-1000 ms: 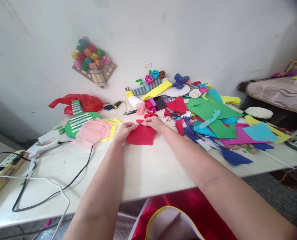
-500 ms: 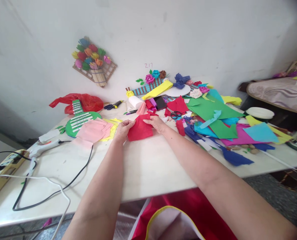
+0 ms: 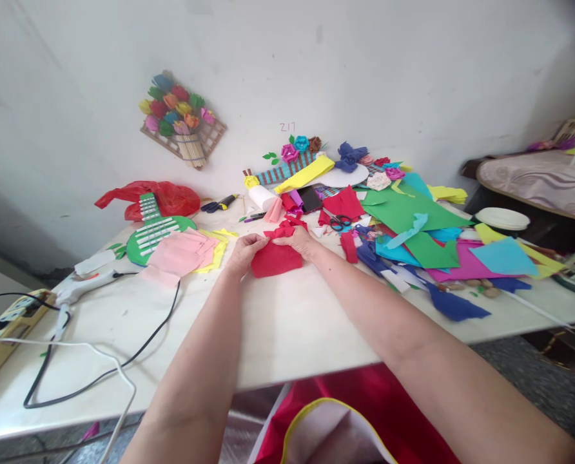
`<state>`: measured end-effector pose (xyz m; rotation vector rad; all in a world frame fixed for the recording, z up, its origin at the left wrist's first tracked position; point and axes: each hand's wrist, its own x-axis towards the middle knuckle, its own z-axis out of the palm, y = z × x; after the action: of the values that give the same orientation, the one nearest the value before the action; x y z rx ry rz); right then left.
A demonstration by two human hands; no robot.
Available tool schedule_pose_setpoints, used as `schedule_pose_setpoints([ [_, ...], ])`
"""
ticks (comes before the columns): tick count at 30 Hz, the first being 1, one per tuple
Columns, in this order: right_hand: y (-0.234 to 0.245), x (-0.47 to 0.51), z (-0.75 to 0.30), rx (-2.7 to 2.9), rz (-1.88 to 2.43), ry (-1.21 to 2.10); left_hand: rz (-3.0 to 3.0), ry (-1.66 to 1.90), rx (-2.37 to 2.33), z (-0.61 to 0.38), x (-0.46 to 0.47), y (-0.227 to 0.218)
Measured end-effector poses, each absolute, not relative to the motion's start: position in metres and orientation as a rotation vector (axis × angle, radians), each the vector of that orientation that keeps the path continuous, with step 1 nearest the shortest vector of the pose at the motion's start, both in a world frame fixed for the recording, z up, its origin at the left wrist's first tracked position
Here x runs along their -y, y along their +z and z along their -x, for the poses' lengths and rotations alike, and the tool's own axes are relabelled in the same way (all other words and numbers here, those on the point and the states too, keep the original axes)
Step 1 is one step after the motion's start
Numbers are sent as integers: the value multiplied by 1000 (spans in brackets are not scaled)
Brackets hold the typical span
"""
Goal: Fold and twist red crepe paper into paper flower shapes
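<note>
A piece of red crepe paper (image 3: 276,259) is stretched between my two hands, just above the table's middle. My left hand (image 3: 245,251) pinches its left upper edge between thumb and fingers. On the other side my right hand (image 3: 297,241) grips the upper right part, thumb pointing inward. The paper's top edge looks bunched between the thumbs, while its lower part hangs flat. Left of my hands lie pink paper pieces (image 3: 181,251) over yellow ones (image 3: 222,248). Scissors (image 3: 338,221) rest on red paper to the right.
At left a glue gun (image 3: 85,287) lies with its black cord looping over the table (image 3: 311,328), near a power strip (image 3: 11,328). Coloured paper sheets, such as a green sheet (image 3: 403,212), pile up at right. A green guitar-shaped craft (image 3: 156,235) stands back left.
The red paper's upper edge has gone from fairly flat to crumpled between my thumbs. Both hands have shifted slightly down and the paper a little right.
</note>
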<state>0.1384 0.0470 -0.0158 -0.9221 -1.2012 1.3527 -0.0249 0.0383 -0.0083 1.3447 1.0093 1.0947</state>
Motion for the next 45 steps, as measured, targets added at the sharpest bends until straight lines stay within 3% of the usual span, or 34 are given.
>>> schedule_pose_setpoints([
  [17, -11, -40, -141, 1318, 910, 1558, -1278, 1150, -950, 31, -47, -16],
  [45, -14, -45, -142, 1324, 841, 1369, -1226, 1145, -937, 30, -52, -22],
])
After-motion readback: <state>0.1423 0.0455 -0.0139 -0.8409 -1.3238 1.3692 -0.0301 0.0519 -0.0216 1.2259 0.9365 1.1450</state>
